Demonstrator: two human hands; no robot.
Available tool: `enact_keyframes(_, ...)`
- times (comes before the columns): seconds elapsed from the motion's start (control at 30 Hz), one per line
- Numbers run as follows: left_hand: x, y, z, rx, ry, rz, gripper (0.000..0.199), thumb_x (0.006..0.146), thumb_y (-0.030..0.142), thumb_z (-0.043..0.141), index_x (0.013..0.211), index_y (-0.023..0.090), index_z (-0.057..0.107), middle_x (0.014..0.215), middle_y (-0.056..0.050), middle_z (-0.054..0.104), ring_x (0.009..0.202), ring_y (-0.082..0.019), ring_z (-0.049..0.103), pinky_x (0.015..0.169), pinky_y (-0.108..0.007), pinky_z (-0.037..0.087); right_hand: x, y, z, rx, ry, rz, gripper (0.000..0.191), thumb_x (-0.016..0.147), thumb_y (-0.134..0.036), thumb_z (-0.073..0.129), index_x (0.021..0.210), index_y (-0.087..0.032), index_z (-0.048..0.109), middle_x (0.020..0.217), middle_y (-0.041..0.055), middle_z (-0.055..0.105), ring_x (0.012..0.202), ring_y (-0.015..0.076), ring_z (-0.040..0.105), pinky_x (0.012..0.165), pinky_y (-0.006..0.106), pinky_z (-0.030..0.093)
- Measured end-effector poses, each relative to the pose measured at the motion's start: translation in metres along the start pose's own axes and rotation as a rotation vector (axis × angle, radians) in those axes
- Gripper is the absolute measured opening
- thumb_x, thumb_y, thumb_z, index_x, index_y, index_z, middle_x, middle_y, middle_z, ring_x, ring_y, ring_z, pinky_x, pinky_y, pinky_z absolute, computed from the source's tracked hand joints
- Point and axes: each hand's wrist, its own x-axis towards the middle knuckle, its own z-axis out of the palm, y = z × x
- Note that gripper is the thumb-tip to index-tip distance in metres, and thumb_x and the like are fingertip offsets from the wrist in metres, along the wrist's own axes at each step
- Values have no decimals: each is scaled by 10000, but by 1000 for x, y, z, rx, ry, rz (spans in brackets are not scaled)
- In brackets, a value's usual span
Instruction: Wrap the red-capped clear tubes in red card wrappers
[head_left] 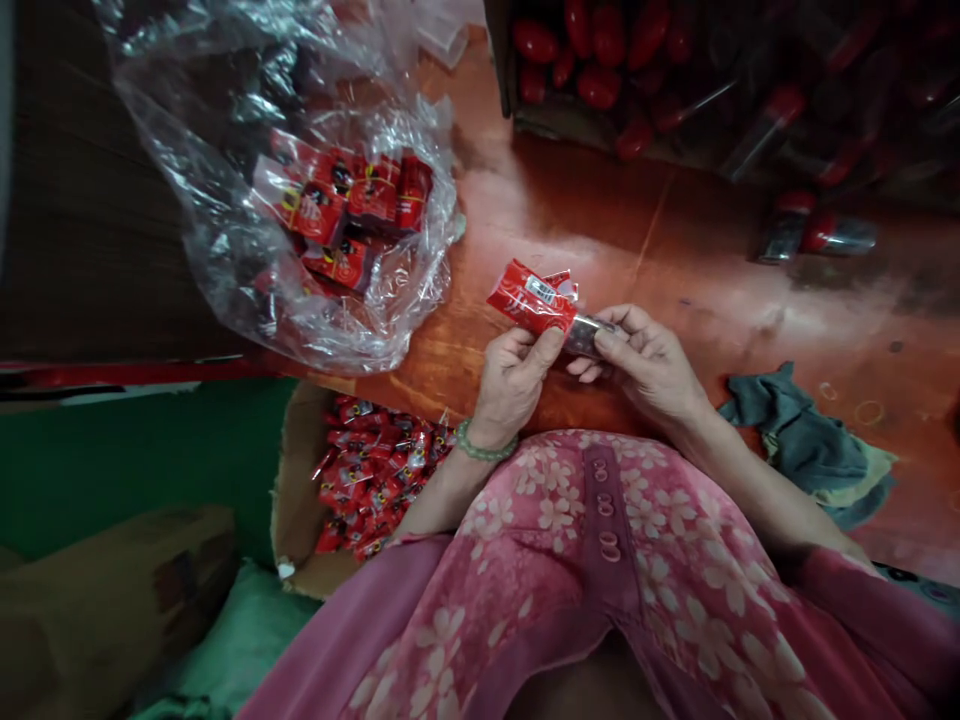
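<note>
A red printed packet point(529, 297) with a white label is between my hands, over the table's near edge. My left hand point(517, 375), with a green bead bracelet on the wrist, pinches its lower edge between thumb and fingers. My right hand point(649, 360) grips a small clear container point(589, 336) with dark contents, whose left end meets the packet's open end. How far the container sits inside the packet cannot be made out. To the left, a clear plastic bag point(397, 330) holds several red packets point(349, 195).
Below the table at left, a cardboard box point(300, 490) holds many red packets. A dark box point(555, 125) of red-capped containers stands at the back right. Two capped containers point(844, 236) lie near it. A grey-green cloth point(814, 440) lies at right.
</note>
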Motion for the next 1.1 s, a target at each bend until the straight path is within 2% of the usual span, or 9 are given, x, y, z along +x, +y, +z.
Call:
enact_keyframes(0.13, 3, -1, 5, -64, -28, 38, 432, 768, 586, 801, 827, 166, 716, 791, -22, 747, 632, -114, 666, 657, -259, 558, 2, 7, 4, -193, -92, 11, 478, 812, -631, 749, 927, -187, 612, 769, 0, 730, 598, 96, 682, 571, 206, 560)
enact_keyframes(0.27, -1, -6, 10, -66, -24, 32, 429, 837, 593, 728, 813, 166, 691, 686, 4, 708, 437, -68, 536, 456, -220, 476, 3, 12, 9, -275, -89, -64, 474, 859, -659, 675, 872, -194, 587, 705, -35, 650, 556, 74, 610, 554, 204, 522)
enact_keyframes(0.37, -2, -6, 11, -61, -17, 2, 470, 803, 631, 741, 800, 166, 671, 612, 18, 662, 403, -66, 489, 407, -215, 444, 5, 10, 12, -269, -111, -84, 465, 873, -655, 662, 852, -198, 579, 699, -36, 639, 549, 74, 601, 554, 206, 515)
enact_keyframes(0.47, 0, 2, 11, -90, -25, 37, 511, 713, 667, 799, 789, 182, 656, 570, 28, 624, 460, -95, 550, 456, -226, 484, 7, 7, 13, -255, -155, -57, 473, 865, -661, 668, 859, -196, 582, 725, -22, 657, 559, 83, 617, 558, 216, 522)
enact_keyframes(0.63, 3, 10, 14, -92, -5, 63, 485, 746, 657, 776, 929, 212, 725, 952, -59, 775, 734, -158, 711, 528, -233, 500, 7, 9, 14, -301, -164, -66, 441, 888, -626, 661, 887, -192, 584, 739, -26, 640, 577, 77, 607, 573, 213, 515)
enact_keyframes(0.77, -1, 3, 16, -95, -43, -7, 489, 809, 650, 715, 976, 192, 749, 1022, -73, 786, 453, -54, 514, 406, -218, 389, 8, 11, 17, -289, -155, -87, 432, 889, -607, 668, 981, -188, 617, 673, -51, 599, 546, 79, 570, 541, 211, 490)
enact_keyframes(0.9, -2, 1, 15, -103, -98, -46, 563, 813, 677, 695, 1027, 160, 754, 966, -91, 789, 381, -21, 399, 393, -222, 370, 12, 8, 21, -252, -159, -100, 458, 884, -601, 681, 1074, -187, 628, 667, -56, 604, 532, 82, 562, 528, 213, 496)
enact_keyframes(1.0, 2, 6, 11, -119, -76, -6, 639, 731, 729, 740, 1049, 175, 745, 953, -82, 783, 459, -63, 513, 463, -236, 460, 15, 5, 21, -241, -178, -100, 415, 888, -591, 685, 985, -195, 609, 697, -42, 629, 557, 83, 597, 554, 210, 517)
enact_keyframes(1.1, 6, 11, 8, -133, -5, 37, 599, 723, 710, 760, 1027, 195, 735, 967, -77, 780, 716, -150, 694, 590, -247, 543, 15, 5, 17, -237, -209, -60, 421, 866, -583, 717, 997, -203, 593, 735, -32, 655, 590, 88, 628, 589, 213, 543)
